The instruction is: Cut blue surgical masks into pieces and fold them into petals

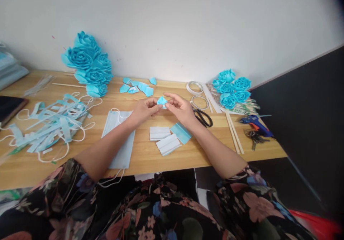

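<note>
At the far left, a pale blue stack (pixel 10 70) sits at the back of the wooden table (pixel 145 157), with a dark flat object (pixel 10 107) below it, cut off by the frame edge. The tabletop is light yellow-brown, grain running across the frame; a whitish wall (pixel 166 25) with a few small specks rises behind. Left of centre lies a tangled heap of blue strips and white loops (pixel 64 123); above it, a tall bunch of blue flowers (pixel 88 64) stands before the wall. Next comes a pale blue mask (pixel 122 154), lying flat, its lower loops past the front edge.

At mid-frame, above the table, the left hand (pixel 148 109) pinches a small folded blue piece (pixel 162 101) between thumb and fingers; the right hand (pixel 181 109) pinches its other side, thumb and finger closed on it. Cut blue pieces (pixel 133 89) lie behind, three pleated pieces (pixel 168 145) in front. Right of centre are two tape rolls (pixel 191 91), black-handled scissors (pixel 199 116) and pale sticks (pixel 235 130); then a smaller flower bunch (pixel 227 88), a blue glue gun (pixel 249 119) and keys (pixel 255 138). A dark panel (pixel 309 118) fills the right side, something red (pixel 317 222) at lower right.
</note>
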Motion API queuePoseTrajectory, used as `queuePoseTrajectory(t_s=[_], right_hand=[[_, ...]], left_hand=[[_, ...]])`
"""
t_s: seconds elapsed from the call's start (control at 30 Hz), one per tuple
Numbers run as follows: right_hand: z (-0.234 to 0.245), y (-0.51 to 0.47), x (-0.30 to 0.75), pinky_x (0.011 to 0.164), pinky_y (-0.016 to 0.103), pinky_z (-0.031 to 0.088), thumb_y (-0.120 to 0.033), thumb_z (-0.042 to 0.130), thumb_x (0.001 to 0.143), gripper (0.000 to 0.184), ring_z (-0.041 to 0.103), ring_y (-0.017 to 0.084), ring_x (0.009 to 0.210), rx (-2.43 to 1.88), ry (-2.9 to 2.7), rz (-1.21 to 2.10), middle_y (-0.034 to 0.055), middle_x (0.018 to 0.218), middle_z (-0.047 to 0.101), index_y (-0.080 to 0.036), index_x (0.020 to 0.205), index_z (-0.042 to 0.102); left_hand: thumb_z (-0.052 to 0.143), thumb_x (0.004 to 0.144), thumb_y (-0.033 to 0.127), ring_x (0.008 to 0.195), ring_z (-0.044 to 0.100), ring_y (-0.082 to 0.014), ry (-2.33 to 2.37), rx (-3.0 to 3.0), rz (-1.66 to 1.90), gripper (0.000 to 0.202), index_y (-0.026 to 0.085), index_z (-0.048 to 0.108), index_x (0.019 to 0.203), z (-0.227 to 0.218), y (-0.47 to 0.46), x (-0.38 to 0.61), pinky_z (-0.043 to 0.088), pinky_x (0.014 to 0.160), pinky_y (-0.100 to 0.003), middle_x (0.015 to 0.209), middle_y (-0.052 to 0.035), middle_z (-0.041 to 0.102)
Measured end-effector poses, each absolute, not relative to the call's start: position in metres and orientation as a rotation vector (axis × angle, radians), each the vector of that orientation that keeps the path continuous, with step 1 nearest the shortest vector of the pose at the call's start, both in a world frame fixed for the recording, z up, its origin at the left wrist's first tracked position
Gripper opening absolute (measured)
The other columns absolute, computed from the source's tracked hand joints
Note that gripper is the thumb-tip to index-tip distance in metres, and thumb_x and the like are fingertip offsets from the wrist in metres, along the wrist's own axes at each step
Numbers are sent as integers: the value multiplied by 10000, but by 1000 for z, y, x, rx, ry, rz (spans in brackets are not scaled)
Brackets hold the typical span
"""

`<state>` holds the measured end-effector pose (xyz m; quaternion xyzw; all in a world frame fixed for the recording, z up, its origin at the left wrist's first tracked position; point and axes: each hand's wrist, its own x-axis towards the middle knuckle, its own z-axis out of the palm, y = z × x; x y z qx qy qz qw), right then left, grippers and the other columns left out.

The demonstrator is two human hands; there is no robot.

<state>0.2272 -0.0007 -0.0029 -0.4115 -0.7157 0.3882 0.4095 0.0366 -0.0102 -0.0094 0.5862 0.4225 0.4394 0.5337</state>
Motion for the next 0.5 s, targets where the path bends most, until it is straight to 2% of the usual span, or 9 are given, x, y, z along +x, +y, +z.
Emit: queuePoseTrajectory(t_s=[0.1, 0.23, 0.33, 0.4, 0.5], right_hand=[[9, 7, 242, 734, 299, 549, -371, 599, 892, 424, 678, 163, 801, -1076, -1803, 844, 24, 863, 739, -220, 1286, 642], [26, 30, 283, 604, 273, 536, -418, 521, 936, 425, 666, 157, 721, -1229, -1627, 575, 37, 889, 733, -246, 1310, 628], [26, 44, 310, 572, 289, 528, -374, 541, 907, 379, 659, 167, 644, -1405, -1653, 497, 33, 809, 727, -208, 1213, 692], [22, 48, 320, 636, 319, 542, -307, 579, 864, 310, 682, 194, 680, -1528, -1802, 423, 34, 756, 727, -179, 1091, 747], [19, 46, 322, 748, 349, 531, -260, 630, 820, 205, 713, 241, 820, -1669, -2025, 232, 59, 826, 764, -176, 921, 787]], left_hand=[[762, 704, 462, 561, 535, -82, 1039, 1389, 1047, 344, 161, 601, 754, -10, -9, 36, 435, 556, -209, 655, 2, 621], [762, 694, 457, 543, 539, -80, 1058, 1351, 1061, 343, 165, 586, 736, -10, -8, 36, 446, 551, -212, 651, 1, 633], [756, 702, 447, 541, 547, -79, 1063, 1349, 1064, 334, 162, 585, 734, -9, -9, 35, 450, 554, -213, 648, -1, 637], [751, 711, 434, 542, 551, -80, 1063, 1348, 1065, 321, 159, 587, 739, -9, -9, 35, 451, 555, -213, 646, 0, 637], [741, 720, 423, 537, 549, -79, 1064, 1344, 1068, 307, 158, 589, 751, -10, -9, 36, 448, 551, -212, 643, 3, 635]])
